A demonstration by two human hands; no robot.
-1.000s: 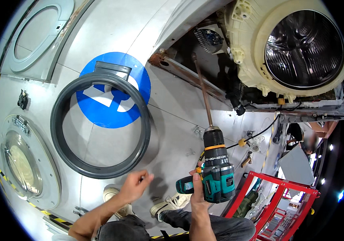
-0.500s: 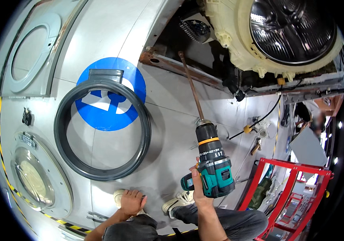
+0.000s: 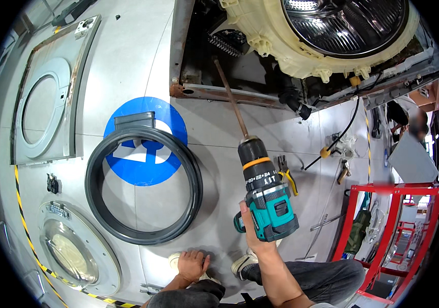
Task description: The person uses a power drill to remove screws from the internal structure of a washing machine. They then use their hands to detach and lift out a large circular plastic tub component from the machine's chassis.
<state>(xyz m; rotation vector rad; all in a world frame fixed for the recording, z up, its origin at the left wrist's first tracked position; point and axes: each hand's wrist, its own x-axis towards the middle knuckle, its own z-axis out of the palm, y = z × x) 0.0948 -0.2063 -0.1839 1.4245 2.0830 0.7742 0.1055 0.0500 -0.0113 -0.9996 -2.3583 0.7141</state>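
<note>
My right hand (image 3: 258,240) is wrapped round the handle of a teal and black cordless drill (image 3: 273,213). A long rusty bit (image 3: 231,97) runs from its chuck toward the opened washing machine, its tip overlapping the dark lower interior; I cannot tell whether it touches anything. The machine's cream plastic tub (image 3: 250,28) surrounds a shiny metal drum (image 3: 350,23). Below the tub hangs a black hose (image 3: 294,100). My left hand (image 3: 193,265) holds nothing and hangs over my shoe, fingers stretched and thumb apart. A grey rubber door seal (image 3: 90,179) lies left of the drill.
The seal partly covers a blue round floor marking (image 3: 171,120). Farther left lie a front panel (image 3: 71,136) and a round glass door (image 3: 109,262). Pliers (image 3: 290,182) lie beside the drill. A red metal frame (image 3: 395,220) stands at right; a person (image 3: 401,115) is behind it.
The view has shifted, so the floor items sit lower and farther right. The drill has moved slightly left in view, and the pliers now show beside it. My right hand still grips it.
</note>
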